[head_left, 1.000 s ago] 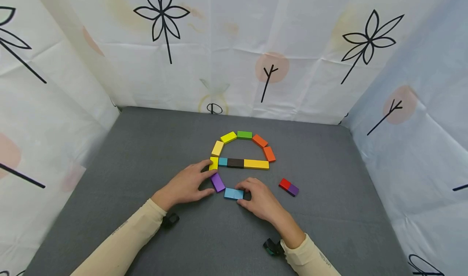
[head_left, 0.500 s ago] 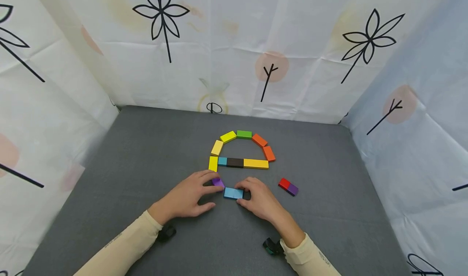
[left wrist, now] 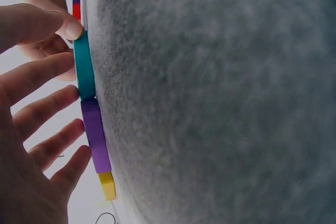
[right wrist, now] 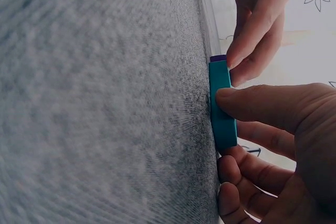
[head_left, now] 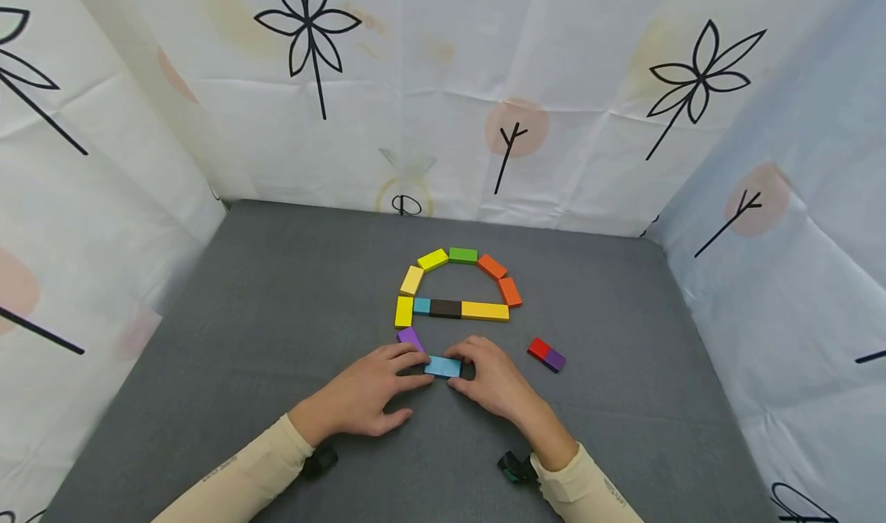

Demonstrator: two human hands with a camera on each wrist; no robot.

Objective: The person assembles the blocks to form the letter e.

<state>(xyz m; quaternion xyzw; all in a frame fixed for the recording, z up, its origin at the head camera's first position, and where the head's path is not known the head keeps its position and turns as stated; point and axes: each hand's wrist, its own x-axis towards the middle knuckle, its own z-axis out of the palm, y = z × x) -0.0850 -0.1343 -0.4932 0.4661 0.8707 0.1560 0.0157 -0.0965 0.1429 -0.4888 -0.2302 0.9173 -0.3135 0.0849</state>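
Observation:
A light blue block (head_left: 443, 367) lies flat at the near end of a curved line of blocks. My right hand (head_left: 490, 373) pinches its right end between thumb and fingers; the right wrist view shows the thumb (right wrist: 247, 100) on its near face. Outstretched fingers of my left hand (head_left: 367, 392) rest at the blue block's left end and along the purple block (head_left: 410, 337), which they partly cover. In the left wrist view the purple block (left wrist: 96, 136) meets the blue block (left wrist: 85, 66) end to end. Above the purple one lies a yellow block (head_left: 404, 312).
Pale yellow, yellow, green (head_left: 463, 255) and orange blocks (head_left: 509, 292) continue the arch. A straight row of small blue, black (head_left: 446, 308) and long yellow blocks (head_left: 485, 311) crosses it. A red-and-purple block (head_left: 547, 354) lies apart at right. White patterned cloth surrounds the grey table (head_left: 311, 277).
My left hand has slid from the yellow block down past the purple block to the light blue block's left end. The right hand keeps its place on the blue block.

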